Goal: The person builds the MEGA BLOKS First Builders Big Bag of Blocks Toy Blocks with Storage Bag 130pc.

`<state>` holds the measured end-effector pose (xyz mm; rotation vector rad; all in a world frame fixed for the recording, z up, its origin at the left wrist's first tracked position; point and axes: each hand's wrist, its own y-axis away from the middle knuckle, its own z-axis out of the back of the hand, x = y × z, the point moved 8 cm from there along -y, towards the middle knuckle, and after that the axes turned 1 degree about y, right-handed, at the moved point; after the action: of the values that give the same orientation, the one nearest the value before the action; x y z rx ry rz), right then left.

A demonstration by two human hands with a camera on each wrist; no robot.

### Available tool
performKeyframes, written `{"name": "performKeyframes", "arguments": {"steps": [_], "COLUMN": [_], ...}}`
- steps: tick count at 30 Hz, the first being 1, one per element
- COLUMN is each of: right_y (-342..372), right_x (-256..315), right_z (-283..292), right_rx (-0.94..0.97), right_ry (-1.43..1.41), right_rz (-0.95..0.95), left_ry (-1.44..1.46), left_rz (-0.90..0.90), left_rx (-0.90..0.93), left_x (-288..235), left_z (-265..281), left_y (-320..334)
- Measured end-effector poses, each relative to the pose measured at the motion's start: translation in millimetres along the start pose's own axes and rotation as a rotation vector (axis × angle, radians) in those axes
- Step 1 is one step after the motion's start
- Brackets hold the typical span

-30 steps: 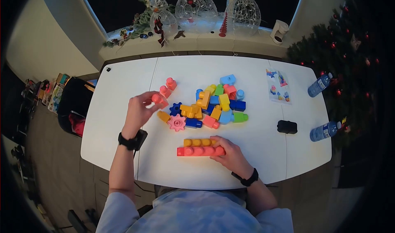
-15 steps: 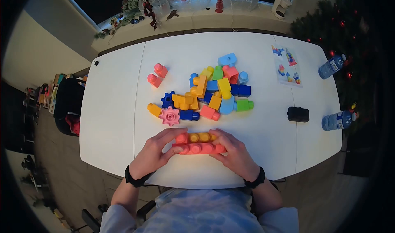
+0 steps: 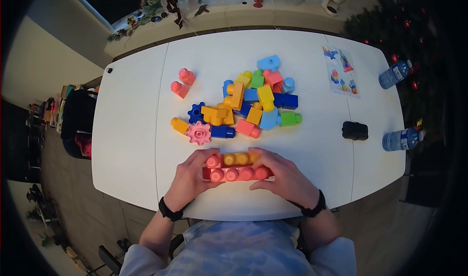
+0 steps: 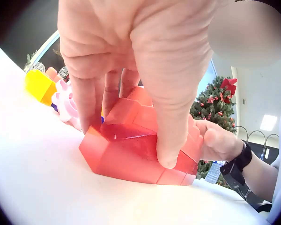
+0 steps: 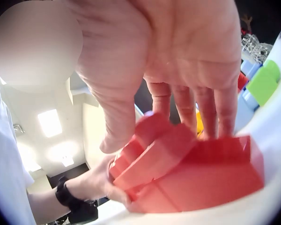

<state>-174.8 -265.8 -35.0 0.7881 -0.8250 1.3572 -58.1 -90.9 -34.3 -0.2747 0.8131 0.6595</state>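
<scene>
My two hands had one block build (image 3: 232, 174) between them, at the near side of the white table (image 3: 122, 154), right in front of my body. I counted four coral studs along its near row; in the far row I counted one coral stud at the left and at least two yellow-orange ones, the rest going under my right fingers.

Beyond it were two gears, a dark blue one (image 3: 196, 113) and a pink one (image 3: 199, 133), two green blocks, (image 3: 257, 80) and (image 3: 290, 118), in the mixed pile, and, off to the left, two loose coral blocks, (image 3: 186, 76) and (image 3: 179, 89), side by side. On the right I had two bottles, (image 3: 394, 75) and (image 3: 400, 140), one black case (image 3: 355, 131) and one picture sheet (image 3: 342, 76).

Both forearms reached forward, angled inward, palms down, a black band on each wrist. My left hand (image 3: 184, 178) pinched the left end, thumb against the near face and fingers over the far side. My right hand (image 3: 288, 181) straddled the right end the same way, fingers bent over the far side and thumb along the near one; how hard that thumb pressed, I couldn't tell.

Both bottles wore blue-and-white labels, the print too small to read. The sheet showed coloured block models, and I could make out no words on it.
</scene>
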Motion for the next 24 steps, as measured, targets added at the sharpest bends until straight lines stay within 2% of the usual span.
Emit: {"name": "performKeyframes", "arguments": {"steps": [1,3,4,8,10,14,16,24], "right_y": [-3.6,-12.4,-18.1,-46.0,-58.6,-73.5,-77.5,-87.2], "right_x": [2.3,6.4,7.3,8.1,7.5,0.4,1.9,1.9], "right_z": [9.9,41.5,52.1,52.0,34.6,13.3,8.9,5.8], "right_rx": [0.0,-0.152,-0.232,-0.178,-0.173,-0.158,-0.216,-0.266], "right_ry": [0.003,0.052,0.123,0.17,0.401,0.569,0.751,0.879], "right_rz": [0.002,0.029,0.109,0.031,0.165,0.185,0.193,0.134], "left_ry": [0.044,0.049,0.054,0.076,0.06,0.077,0.153,0.193], "left_rz": [0.007,-0.013,-0.031,-0.021,-0.035,-0.05,0.021,0.013], "left_rx": [-0.012,-0.022,-0.029,-0.029,-0.019,-0.018,0.022,0.024], "left_x": [3.3,4.8,4.1,5.4,4.6,7.8,15.9,25.7], "left_z": [-0.2,-1.1,-1.3,-1.7,-1.4,-0.9,-4.4,-6.8], "left_y": [0.2,1.4,2.3,3.5,3.0,1.7,1.2,0.5]}}
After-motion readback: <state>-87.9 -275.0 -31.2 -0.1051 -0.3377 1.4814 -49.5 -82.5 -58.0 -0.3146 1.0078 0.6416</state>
